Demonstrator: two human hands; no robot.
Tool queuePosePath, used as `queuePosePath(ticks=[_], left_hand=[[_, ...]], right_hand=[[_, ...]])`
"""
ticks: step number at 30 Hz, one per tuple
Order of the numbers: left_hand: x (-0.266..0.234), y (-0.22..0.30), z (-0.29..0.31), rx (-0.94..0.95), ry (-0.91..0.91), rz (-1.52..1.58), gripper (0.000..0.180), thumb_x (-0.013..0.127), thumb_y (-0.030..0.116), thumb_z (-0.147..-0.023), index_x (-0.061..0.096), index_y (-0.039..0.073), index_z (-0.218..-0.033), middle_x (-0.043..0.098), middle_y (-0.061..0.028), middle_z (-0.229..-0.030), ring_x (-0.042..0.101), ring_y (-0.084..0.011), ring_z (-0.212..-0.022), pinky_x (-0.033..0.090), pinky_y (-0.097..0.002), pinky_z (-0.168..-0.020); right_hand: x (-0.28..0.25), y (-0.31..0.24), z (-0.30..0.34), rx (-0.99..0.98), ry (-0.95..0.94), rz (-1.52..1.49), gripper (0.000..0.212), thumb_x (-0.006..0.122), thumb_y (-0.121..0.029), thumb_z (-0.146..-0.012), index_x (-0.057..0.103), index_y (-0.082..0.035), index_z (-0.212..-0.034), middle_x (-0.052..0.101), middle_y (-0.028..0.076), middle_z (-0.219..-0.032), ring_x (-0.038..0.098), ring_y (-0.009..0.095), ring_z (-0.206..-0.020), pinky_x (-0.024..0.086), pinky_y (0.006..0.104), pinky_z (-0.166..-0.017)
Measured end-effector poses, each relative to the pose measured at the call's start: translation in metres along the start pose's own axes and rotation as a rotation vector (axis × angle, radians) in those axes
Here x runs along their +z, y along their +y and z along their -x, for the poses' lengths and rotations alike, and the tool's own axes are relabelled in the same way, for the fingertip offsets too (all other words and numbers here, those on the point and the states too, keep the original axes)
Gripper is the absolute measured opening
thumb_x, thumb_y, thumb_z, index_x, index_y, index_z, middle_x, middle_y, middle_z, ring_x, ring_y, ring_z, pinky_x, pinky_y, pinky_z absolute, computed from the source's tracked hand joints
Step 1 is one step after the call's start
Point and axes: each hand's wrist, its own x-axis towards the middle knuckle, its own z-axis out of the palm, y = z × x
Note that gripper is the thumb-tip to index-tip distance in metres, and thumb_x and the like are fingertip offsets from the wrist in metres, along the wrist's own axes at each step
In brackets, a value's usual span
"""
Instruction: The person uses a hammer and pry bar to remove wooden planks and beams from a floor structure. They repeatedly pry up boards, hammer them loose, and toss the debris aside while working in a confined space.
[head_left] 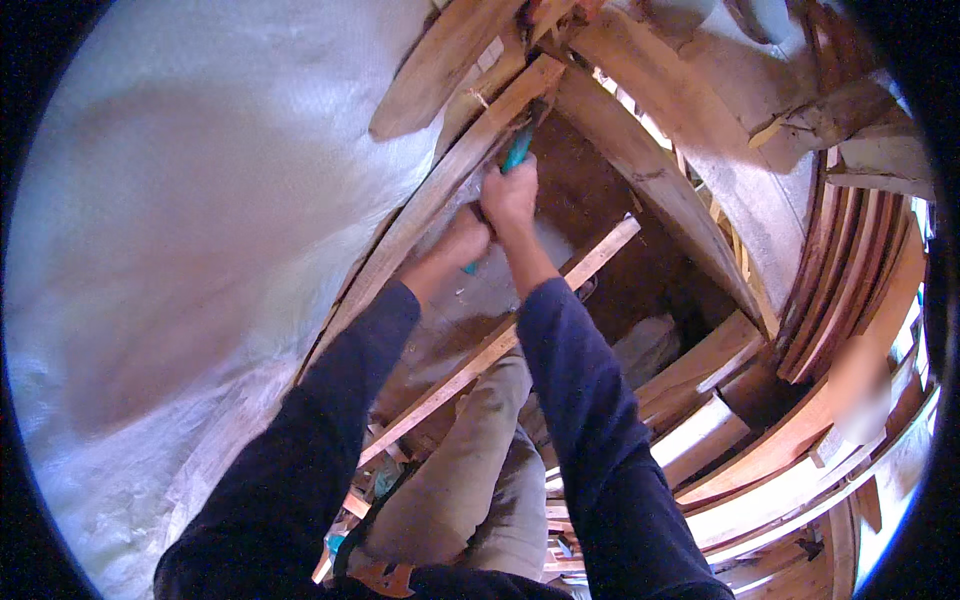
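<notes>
Both my hands are closed around a long tool with a teal handle (517,151). My right hand (512,195) grips it higher up, and my left hand (463,240) is wrapped round it just below, touching the right. A bit of teal handle shows under the left hand. The tool's dark far end reaches the top corner of a wooden frame, beside a long rough beam (430,205). Shadow and wood hide the shape of that end, so its kind is unclear. A loose-looking wooden batten (480,360) slants beneath my right forearm.
White translucent sheeting (200,230) covers the left side. Another beam (650,170) slopes down to the right from the corner. Stacked planks (845,270) fill the right side. My legs (455,470) are below, among wood pieces. A plank end (420,80) juts in above.
</notes>
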Motion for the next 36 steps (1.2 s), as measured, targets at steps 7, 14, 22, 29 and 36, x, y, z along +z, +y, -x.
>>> queuePosePath(ticks=[7,14,22,29,36], left_hand=[[0.119,0.055,0.017,0.040,-0.174,0.570,0.048,0.069,0.022,-0.077,0.053,0.008,-0.120,0.060,-0.0071,-0.112,0.057,-0.0181,-0.100,0.047,-0.0351,-0.084],[0.131,0.083,0.041,0.054,0.131,0.399,0.035,0.062,0.025,-0.083,0.060,0.002,-0.109,0.064,-0.0133,-0.104,0.059,-0.0232,-0.096,0.048,-0.0354,-0.082],[-0.027,0.093,0.048,0.034,-0.097,-0.281,0.034,0.062,0.031,-0.081,0.060,0.002,-0.099,0.065,-0.0104,-0.080,0.060,-0.0230,-0.067,0.045,-0.0373,-0.056],[-0.046,0.053,0.154,0.131,0.002,-0.533,0.053,0.063,0.031,-0.080,0.054,-0.002,-0.120,0.061,-0.0251,-0.114,0.057,-0.0377,-0.110,0.045,-0.0428,-0.090],[0.000,0.032,0.264,-0.057,-0.415,-0.612,0.078,0.075,0.026,-0.072,0.038,-0.001,-0.135,0.057,-0.0244,-0.121,0.053,-0.0360,-0.117,0.042,-0.0409,-0.097]], right_hand=[[-0.086,0.080,-0.082,-0.516,-0.193,0.289,0.034,0.060,-0.008,-0.078,0.053,0.000,-0.111,0.061,0.016,-0.094,0.055,0.025,-0.090,0.045,0.0381,-0.086],[-0.095,0.047,-0.076,-0.369,-0.310,0.374,0.037,0.064,-0.028,-0.083,0.053,0.003,-0.100,0.062,0.027,-0.093,0.060,0.043,-0.094,0.048,0.0464,-0.080],[0.006,-0.015,-0.009,0.092,0.111,-0.129,0.036,0.063,-0.011,-0.079,0.050,0.006,-0.108,0.063,0.024,-0.098,0.063,0.034,-0.094,0.046,0.0421,-0.084],[0.036,0.060,0.106,0.108,0.043,-0.353,0.035,0.064,-0.014,-0.082,0.050,0.004,-0.109,0.059,0.013,-0.079,0.059,0.022,-0.068,0.048,0.0361,-0.064],[-0.077,0.079,0.209,-0.023,-0.036,-0.277,0.035,0.061,-0.015,-0.087,0.047,0.001,-0.114,0.056,0.005,-0.079,0.056,0.016,-0.068,0.047,0.0327,-0.063]])
